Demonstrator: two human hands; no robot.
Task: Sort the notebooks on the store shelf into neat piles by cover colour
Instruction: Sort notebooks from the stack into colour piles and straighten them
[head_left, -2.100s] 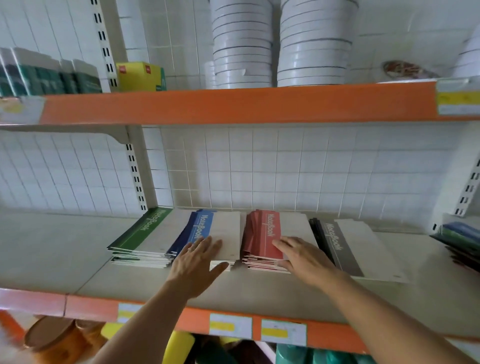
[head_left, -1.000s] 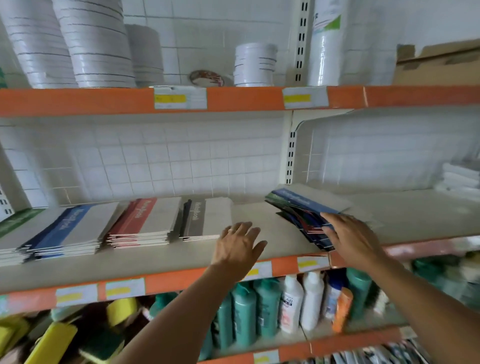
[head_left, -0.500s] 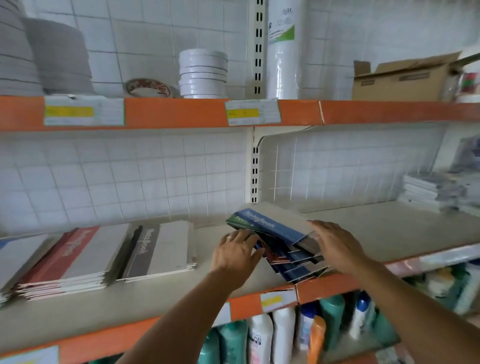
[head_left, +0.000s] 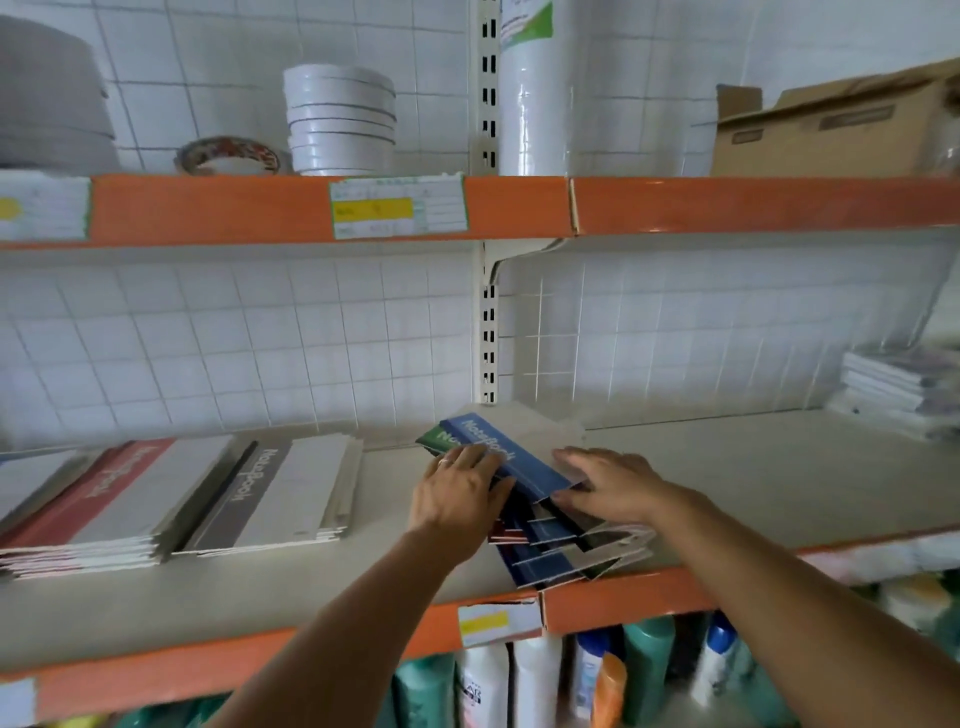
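- We see the mixed pile of notebooks (head_left: 540, 525) fanned out at the front edge of the shelf (head_left: 753, 488), right of the grey pile (head_left: 270, 499).
- Our left hand (head_left: 457, 493) lies flat on the mixed pile's left side, fingers straight.
- Our right hand (head_left: 613, 486) presses its right side, fingers extended.
- The red pile (head_left: 98, 499) lies left of the grey pile.

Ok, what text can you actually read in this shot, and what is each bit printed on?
"NoteBook": top blue notebook of the messy pile, under both hands.
"NoteBook": grey-banded notebook topping the sorted pile.
"NoteBook", blurred: red-banded notebook to its left.
"Note...", partly hidden: green notebook.
Unreadable: price label, lower shelf tag, bottle labels, cardboard box.
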